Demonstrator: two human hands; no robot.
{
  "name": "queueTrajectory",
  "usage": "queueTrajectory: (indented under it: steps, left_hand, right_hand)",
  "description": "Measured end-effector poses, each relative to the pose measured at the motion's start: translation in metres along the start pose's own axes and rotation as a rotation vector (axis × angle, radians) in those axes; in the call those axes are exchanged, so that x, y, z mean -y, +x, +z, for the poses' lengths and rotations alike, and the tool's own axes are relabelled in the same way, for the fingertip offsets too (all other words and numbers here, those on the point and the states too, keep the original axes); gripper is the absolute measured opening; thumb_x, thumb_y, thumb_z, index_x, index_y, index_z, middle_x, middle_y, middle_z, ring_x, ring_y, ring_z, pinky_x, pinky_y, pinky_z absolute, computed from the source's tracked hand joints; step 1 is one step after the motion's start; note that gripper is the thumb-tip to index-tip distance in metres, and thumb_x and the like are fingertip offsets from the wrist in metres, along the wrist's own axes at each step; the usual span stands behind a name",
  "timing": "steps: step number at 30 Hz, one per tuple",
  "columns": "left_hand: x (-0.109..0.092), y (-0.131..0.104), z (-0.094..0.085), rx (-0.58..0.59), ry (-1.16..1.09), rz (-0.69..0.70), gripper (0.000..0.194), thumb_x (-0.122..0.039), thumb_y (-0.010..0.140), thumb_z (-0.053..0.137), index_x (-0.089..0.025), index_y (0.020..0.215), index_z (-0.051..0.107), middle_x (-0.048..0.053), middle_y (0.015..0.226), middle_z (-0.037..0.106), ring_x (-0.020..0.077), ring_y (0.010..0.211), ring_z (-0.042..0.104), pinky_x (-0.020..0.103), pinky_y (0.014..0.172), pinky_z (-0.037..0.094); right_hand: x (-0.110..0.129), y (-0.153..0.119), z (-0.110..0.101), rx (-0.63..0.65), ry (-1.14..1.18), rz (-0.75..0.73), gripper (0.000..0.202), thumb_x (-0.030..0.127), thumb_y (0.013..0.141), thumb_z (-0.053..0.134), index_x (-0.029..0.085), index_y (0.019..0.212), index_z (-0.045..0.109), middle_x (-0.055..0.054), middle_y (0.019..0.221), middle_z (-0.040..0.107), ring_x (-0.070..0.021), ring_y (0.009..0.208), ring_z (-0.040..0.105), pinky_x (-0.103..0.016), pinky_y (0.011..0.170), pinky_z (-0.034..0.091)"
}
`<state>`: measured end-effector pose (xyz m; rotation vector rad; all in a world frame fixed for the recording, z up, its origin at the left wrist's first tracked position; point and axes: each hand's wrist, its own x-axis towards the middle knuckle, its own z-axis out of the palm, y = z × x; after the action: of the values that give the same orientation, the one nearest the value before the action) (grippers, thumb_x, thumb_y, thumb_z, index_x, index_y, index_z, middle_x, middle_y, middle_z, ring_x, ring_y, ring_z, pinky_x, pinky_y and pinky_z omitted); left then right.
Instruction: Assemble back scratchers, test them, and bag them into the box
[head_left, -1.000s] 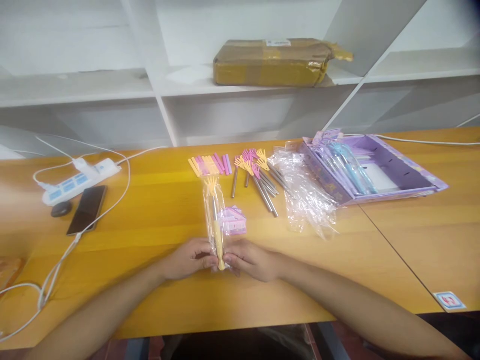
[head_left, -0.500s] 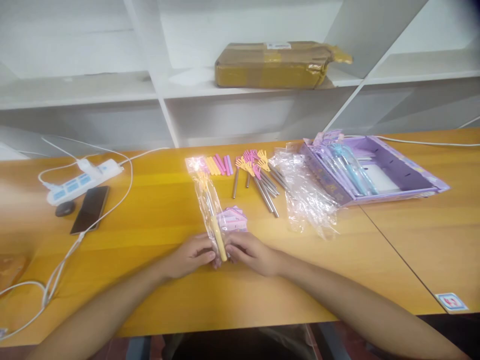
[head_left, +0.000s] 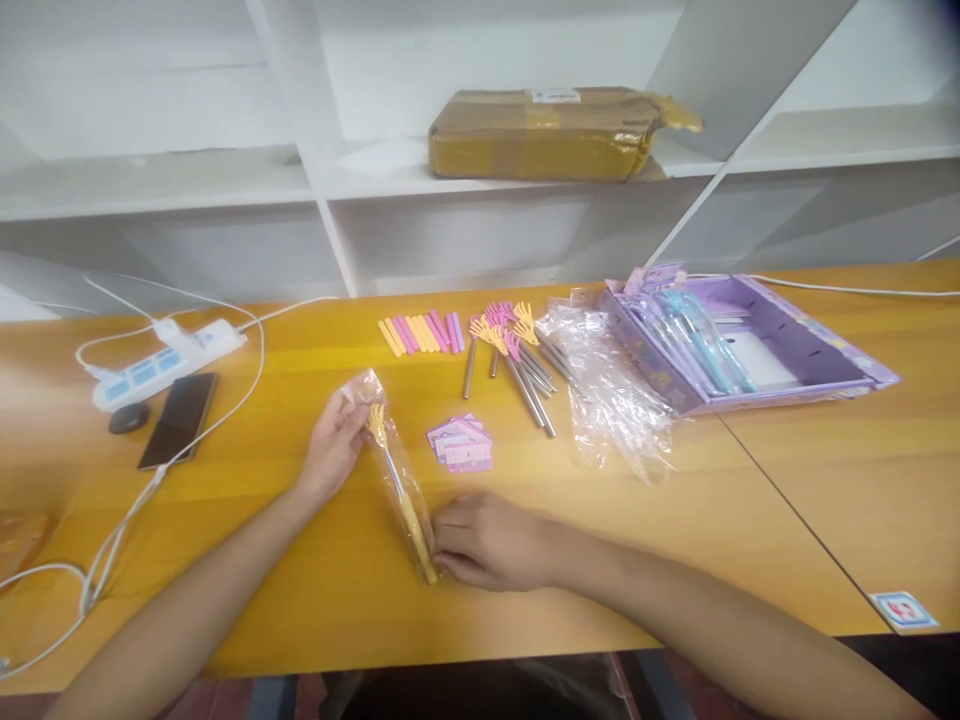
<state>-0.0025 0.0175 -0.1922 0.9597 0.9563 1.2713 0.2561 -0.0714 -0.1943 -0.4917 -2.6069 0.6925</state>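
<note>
A yellow back scratcher (head_left: 407, 505) with a small claw head lies slanted inside a clear plastic bag (head_left: 397, 470). My left hand (head_left: 335, 440) pinches the bag's top corner beside the yellow claw. At the lower end, the curled fingers of my right hand (head_left: 484, 545) touch the bag's edge near the handle; whether they grip it is hard to tell. Purple and pink cards (head_left: 463, 445) lie fanned on the table beyond my right hand. Farther back are coloured tubes (head_left: 420, 333) in a row and a pile of metal rods with pink and yellow claw heads (head_left: 517, 350).
Clear plastic bags (head_left: 611, 385) lie beside a purple box (head_left: 787, 340) holding blue bagged items. On the left are a power strip (head_left: 169, 365), a phone (head_left: 178, 420), a black mouse-like object (head_left: 129, 418) and white cables. A taped parcel (head_left: 540, 135) sits on the shelf.
The bagged scratcher has come down toward me. My left hand has moved up and left to the bag's top, and my right hand slightly down. The cards and more tubes are uncovered.
</note>
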Motion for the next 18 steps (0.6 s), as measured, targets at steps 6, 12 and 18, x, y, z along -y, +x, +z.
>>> queueTrajectory:
  steps: [6,12,18]
  left_hand:
    - [0.005,0.001,-0.002,-0.068,0.078,-0.008,0.039,-0.047,0.080,0.089,-0.019,0.099,0.070,0.003,0.098,0.075,0.0178,0.094,0.072,0.028,0.084,0.056]
    - [0.010,-0.009,0.000,-0.018,0.219,-0.019,0.045,-0.048,0.084,0.086,-0.019,0.112,0.066,0.003,0.099,0.076,0.0192,0.095,0.074,0.029,0.085,0.055]
    - [0.012,-0.024,0.008,0.126,0.370,0.055,0.050,-0.048,0.097,0.072,-0.027,0.123,0.034,0.003,0.110,0.073,0.0201,0.098,0.076,0.035,0.086,0.057]
  right_hand:
    - [-0.022,-0.010,-0.022,-0.112,-0.127,0.150,0.026,0.036,0.110,0.048,0.020,0.101,0.066,-0.006,0.093,0.068,-0.0177,0.084,0.062,-0.031,0.077,0.046]
    - [-0.048,-0.024,-0.043,-0.148,-0.341,0.577,0.043,0.049,0.097,0.072,0.018,0.125,0.062,-0.013,0.120,0.062,-0.0218,0.086,0.064,-0.036,0.078,0.050]
    - [-0.052,-0.024,-0.046,-0.179,-0.184,0.654,0.043,0.045,0.086,0.085,0.022,0.114,0.061,-0.007,0.119,0.061,-0.0191,0.089,0.066,-0.030,0.073,0.049]
